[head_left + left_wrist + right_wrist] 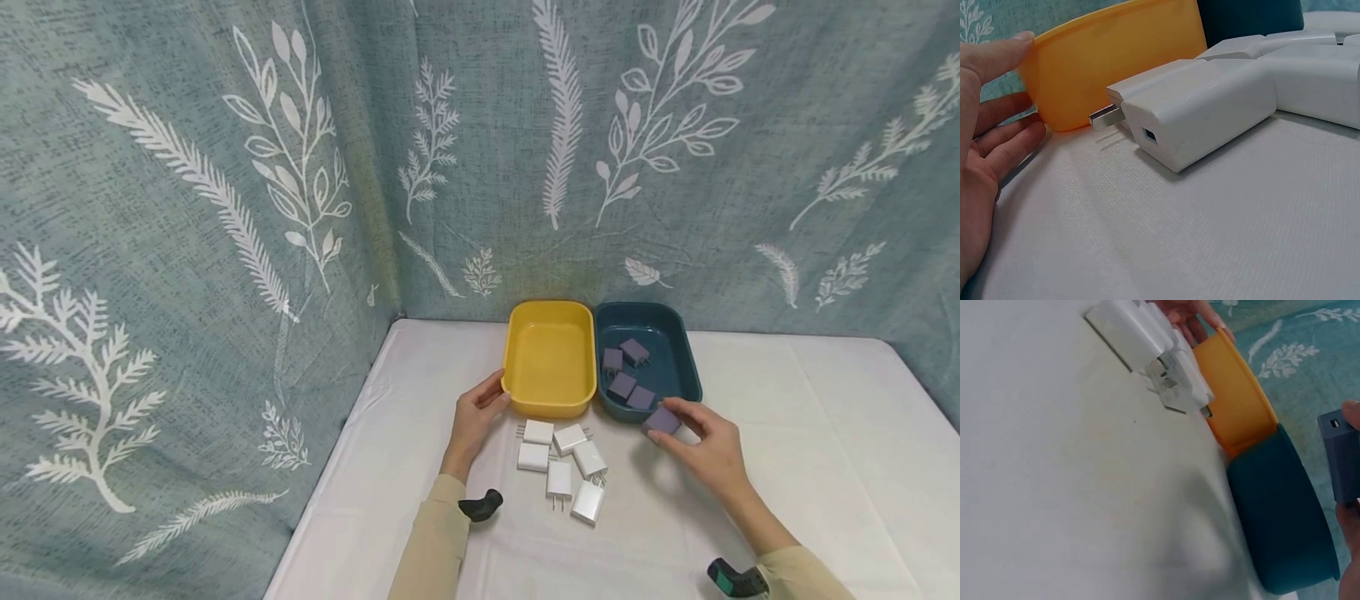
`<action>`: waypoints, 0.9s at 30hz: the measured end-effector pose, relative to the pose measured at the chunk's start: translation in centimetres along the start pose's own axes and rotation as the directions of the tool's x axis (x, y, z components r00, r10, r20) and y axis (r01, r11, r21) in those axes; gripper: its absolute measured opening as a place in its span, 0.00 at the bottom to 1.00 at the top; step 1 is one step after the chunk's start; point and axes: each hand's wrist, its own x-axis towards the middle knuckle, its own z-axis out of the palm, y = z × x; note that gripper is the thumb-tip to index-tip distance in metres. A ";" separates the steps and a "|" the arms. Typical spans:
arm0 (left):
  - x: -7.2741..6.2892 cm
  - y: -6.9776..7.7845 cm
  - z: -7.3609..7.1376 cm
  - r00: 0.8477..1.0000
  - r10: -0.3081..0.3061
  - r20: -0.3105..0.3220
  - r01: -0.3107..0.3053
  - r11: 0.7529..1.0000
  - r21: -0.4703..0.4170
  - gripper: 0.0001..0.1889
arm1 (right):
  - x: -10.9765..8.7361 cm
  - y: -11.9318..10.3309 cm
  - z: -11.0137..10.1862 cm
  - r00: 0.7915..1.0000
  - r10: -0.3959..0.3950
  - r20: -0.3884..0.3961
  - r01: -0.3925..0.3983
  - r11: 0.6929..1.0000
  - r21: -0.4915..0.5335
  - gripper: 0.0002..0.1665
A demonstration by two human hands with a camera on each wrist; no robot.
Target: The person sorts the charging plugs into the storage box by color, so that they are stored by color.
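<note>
Right hand pinches 1 purple charger; relaxed left hand touches yellow bin.

Diffuse, even light in the head view; I note a broad, soft-edged shadow on the tablecloth in the right-wrist view.

The right hand pinches 1 purple adapter near 6 white adapters.
</note>
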 end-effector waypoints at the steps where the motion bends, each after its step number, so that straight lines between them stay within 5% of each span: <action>1: 0.0 0.0 0.0 1.000 0.003 0.000 -0.003 1.000 -0.001 0.27 | 0.1 -0.1 0.0 1.000 -0.001 -0.005 0.001 1.000 0.005 0.29; 27: -0.1 -0.1 0.0 1.000 0.006 0.003 -0.006 1.000 0.001 0.27 | 3.1 0.4 -0.7 0.998 0.058 -0.003 -0.058 0.995 -0.082 0.29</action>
